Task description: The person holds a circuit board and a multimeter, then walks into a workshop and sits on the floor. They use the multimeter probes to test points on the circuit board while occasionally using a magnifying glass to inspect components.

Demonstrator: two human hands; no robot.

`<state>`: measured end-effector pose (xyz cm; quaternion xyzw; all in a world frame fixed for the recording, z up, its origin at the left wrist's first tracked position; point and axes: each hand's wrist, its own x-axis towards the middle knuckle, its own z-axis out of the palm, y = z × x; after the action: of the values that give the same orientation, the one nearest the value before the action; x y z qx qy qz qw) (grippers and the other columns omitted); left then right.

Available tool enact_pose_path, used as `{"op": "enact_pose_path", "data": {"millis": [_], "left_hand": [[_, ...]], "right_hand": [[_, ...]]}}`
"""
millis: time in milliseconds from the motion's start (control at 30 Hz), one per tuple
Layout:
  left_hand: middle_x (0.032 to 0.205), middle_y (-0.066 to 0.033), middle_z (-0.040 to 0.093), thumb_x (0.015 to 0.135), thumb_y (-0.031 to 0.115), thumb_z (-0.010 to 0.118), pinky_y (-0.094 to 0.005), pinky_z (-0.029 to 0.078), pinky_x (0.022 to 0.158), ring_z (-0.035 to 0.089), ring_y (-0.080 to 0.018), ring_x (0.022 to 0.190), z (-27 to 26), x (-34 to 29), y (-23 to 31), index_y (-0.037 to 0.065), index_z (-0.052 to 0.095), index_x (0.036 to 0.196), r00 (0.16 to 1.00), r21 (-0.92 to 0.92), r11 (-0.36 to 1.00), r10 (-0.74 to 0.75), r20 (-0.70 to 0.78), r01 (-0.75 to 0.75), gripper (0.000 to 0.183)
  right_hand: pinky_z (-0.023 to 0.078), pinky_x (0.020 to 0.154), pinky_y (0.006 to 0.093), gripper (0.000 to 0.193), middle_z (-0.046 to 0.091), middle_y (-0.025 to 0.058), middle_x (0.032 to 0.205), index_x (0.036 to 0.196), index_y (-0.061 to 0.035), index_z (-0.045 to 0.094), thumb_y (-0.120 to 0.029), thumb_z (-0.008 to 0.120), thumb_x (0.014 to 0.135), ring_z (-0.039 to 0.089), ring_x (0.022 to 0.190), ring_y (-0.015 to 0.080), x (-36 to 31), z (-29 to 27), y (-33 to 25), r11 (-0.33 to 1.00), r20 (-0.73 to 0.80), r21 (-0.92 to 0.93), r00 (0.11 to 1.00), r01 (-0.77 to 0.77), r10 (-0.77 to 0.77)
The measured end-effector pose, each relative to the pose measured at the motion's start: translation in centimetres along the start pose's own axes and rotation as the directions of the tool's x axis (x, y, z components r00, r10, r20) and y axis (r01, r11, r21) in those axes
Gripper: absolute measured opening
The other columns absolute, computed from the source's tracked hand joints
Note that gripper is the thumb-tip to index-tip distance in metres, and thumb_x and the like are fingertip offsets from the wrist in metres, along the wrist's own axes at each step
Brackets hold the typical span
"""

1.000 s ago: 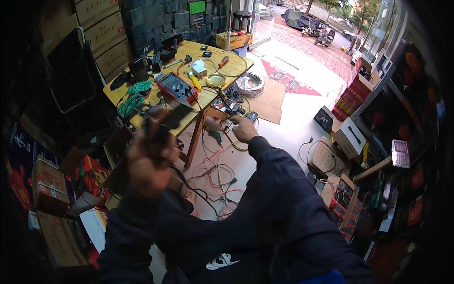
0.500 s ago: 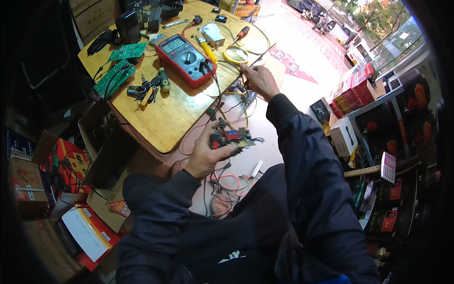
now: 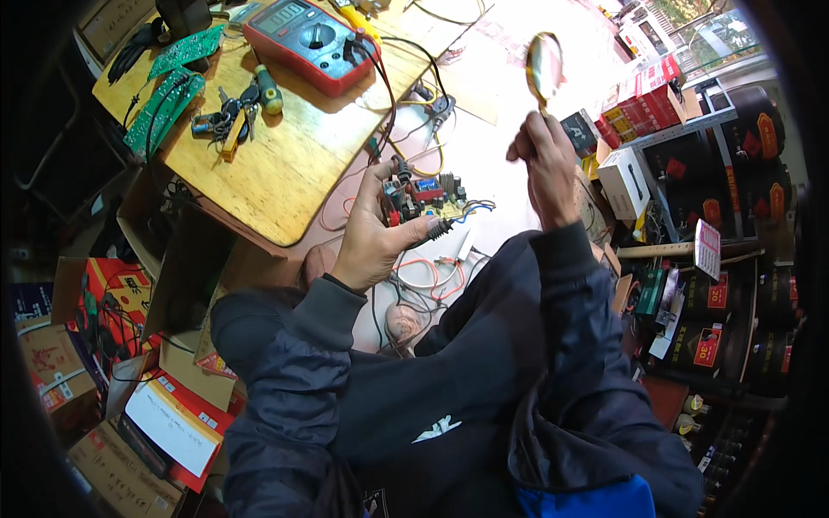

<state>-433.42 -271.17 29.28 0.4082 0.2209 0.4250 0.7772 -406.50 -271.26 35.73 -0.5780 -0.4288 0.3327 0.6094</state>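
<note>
Left hand [image 3: 370,239] grasps a component-studded circuit board [image 3: 429,195] off the yellow wooden desk's [image 3: 285,186] right edge; right hand [image 3: 546,168], a round gold-rimmed magnifier [image 3: 545,71].

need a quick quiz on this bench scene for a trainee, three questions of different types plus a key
1. What does the right hand hold up?
2. True or false: the red multimeter lies on the wooden table.
3. Fill in: the circuit board held above the floor is in the person's ____ hand.

Key:
1. A magnifying glass.
2. True.
3. Left.
</note>
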Motion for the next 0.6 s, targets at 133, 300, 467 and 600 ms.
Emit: {"op": "enact_pose_path", "data": {"millis": [133, 300, 467, 600], "left_hand": [[0.127, -0.0132, 0.065, 0.091, -0.002, 0.083, -0.0313, 0.061, 0.095, 0.071, -0.0178, 0.113, 0.6, -1.2, -0.7, 0.0, 0.037, 0.15, 0.997, 0.138, 0.988, 0.077, -0.007, -0.075, 0.075], [0.13, -0.013, 0.062, 0.09, -0.002, 0.085, -0.0307, 0.061, 0.097, 0.07, -0.0182, 0.115, 1.9, -3.1, -1.8, 0.002, 0.039, 0.149, 0.984, 0.225, 0.96, 0.177, -0.015, -0.169, 0.076], [0.13, -0.0112, 0.059, 0.083, -0.002, 0.091, -0.0298, 0.061, 0.093, 0.07, -0.018, 0.114, 3.1, -4.2, -3.5, 0.003, 0.043, 0.146, 0.929, 0.436, 0.843, 0.369, -0.04, -0.316, 0.079], [0.12, -0.0113, 0.053, 0.083, -0.003, 0.09, -0.0318, 0.061, 0.084, 0.07, -0.0215, 0.107, 3.0, -4.3, -4.1, 0.003, 0.047, 0.143, 0.861, 0.639, 0.649, 0.506, 0.04, -0.411, 0.075]], "right_hand": [[0.031, 0.049, 0.0253, 0.018, 0.038, -0.008, 0.068, 0.098, -0.009, 0.062, -0.021, 0.059, 0.111, 0.035, 0.053, 0.0051, -8.5, -2.5, 1.1, 0.853, 0.058, 0.366, 0.924, -0.373, 0.379], [0.029, 0.044, 0.0236, 0.032, 0.044, -0.0048, 0.071, 0.11, 0.0004, 0.062, -0.032, 0.065, 0.11, 0.039, 0.052, 0.0052, -15.1, -0.4, 3.1, 0.618, 0.074, 0.584, 0.792, -0.527, 0.606], [0.035, 0.042, 0.0208, 0.034, 0.062, 0.0042, 0.092, 0.12, 0.0, 0.066, -0.031, 0.069, 0.106, 0.051, 0.06, 0.0076, -17.3, 3.3, 2.9, 0.415, 0.209, 0.748, 0.778, -0.517, 0.593], [0.037, 0.04, 0.0203, 0.024, 0.065, 0.0045, 0.083, 0.113, -0.0016, 0.065, -0.023, 0.068, 0.104, 0.063, 0.067, 0.0085, -17.9, 5.2, 2.0, 0.411, 0.201, 0.769, 0.795, -0.49, 0.572]]}}
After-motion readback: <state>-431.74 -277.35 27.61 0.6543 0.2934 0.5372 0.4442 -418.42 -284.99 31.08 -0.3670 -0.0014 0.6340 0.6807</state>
